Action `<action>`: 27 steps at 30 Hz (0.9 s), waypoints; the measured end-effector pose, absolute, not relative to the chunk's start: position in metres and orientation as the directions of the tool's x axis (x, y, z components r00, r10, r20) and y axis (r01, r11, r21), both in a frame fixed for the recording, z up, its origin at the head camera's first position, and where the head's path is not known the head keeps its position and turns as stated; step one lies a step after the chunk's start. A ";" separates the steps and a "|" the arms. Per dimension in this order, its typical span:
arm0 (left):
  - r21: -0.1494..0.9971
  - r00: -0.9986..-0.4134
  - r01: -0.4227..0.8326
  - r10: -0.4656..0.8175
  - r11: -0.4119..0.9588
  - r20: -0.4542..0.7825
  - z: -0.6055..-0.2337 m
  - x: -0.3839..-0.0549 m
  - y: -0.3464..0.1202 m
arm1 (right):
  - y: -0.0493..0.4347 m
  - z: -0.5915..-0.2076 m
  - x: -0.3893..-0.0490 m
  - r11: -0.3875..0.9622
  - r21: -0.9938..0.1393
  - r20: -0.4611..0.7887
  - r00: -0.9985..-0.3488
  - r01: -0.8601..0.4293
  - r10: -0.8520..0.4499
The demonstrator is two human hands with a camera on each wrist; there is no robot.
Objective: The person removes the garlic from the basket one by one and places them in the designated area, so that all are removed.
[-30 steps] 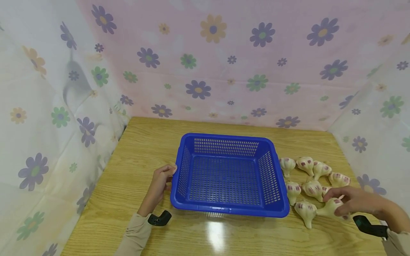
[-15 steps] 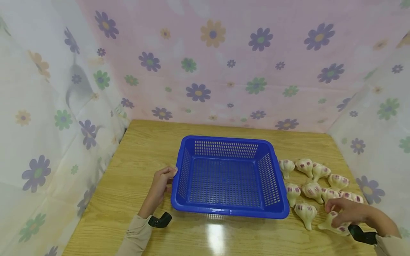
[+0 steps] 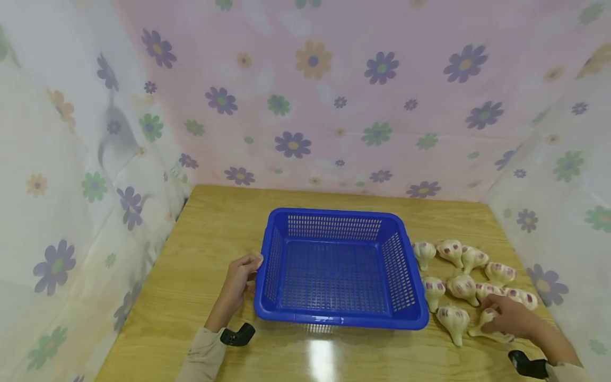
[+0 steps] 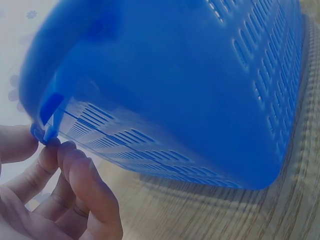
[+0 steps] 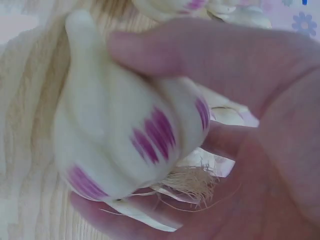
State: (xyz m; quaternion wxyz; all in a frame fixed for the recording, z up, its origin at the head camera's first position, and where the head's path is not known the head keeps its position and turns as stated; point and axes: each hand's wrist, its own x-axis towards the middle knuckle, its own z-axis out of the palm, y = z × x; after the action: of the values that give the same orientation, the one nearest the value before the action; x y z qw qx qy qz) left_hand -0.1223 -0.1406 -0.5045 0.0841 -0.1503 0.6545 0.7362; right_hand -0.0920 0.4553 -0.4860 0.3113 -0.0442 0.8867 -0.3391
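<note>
A blue plastic basket (image 3: pixel 334 276) with slotted walls stands on the wooden table. My left hand (image 3: pixel 236 278) pinches its left rim between thumb and fingers; the left wrist view shows the pinched edge of the basket (image 4: pixel 150 75) close up. At the lower right, my right hand (image 3: pixel 513 318) grips a garlic bulb (image 5: pixel 110 125), white with purple streaks and a tuft of roots. Its thumb lies across one side of the bulb and fingers curl round the other. In the head view the hand covers part of this bulb. Just left of it lies another garlic bulb (image 3: pixel 452 320).
Several more garlic bulbs (image 3: pixel 462 286) lie in a loose group between the basket's right side and the right table edge. The wooden table (image 3: pixel 205 233) is bare left of the basket. Flowered cloth (image 3: pixel 305 106) hangs behind and at both sides.
My right hand has come nearer and a little left with the garlic bulb, uncovering bulbs behind it. My left hand stays on the basket rim. The head view has tilted slightly.
</note>
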 end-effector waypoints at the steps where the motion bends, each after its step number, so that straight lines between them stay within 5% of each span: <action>1: 0.937 -0.939 -0.323 -0.075 -0.132 -0.334 -0.505 -0.122 -0.141 | 0.454 -0.487 -0.092 0.781 -0.613 -0.510 -0.814 0.116 -0.280; 19: 0.941 -0.941 -0.324 -0.069 -0.102 -0.331 -0.511 -0.121 -0.140 | 0.436 -0.501 -0.083 0.847 -0.527 -0.446 -0.871 0.069 -0.206; 27: 0.936 -0.935 -0.353 -0.041 0.004 -0.352 -0.507 -0.110 -0.149 | 0.438 -0.483 -0.083 0.881 -0.469 -0.345 -0.904 -0.068 -0.254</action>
State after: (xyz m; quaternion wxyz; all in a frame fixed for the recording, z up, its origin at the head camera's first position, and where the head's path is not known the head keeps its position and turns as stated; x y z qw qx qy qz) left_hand -0.1103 -0.1489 -0.5075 0.1129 -0.1406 0.6996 0.6914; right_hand -0.0826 0.4383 -0.4832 0.2024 -0.0850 0.9484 -0.2289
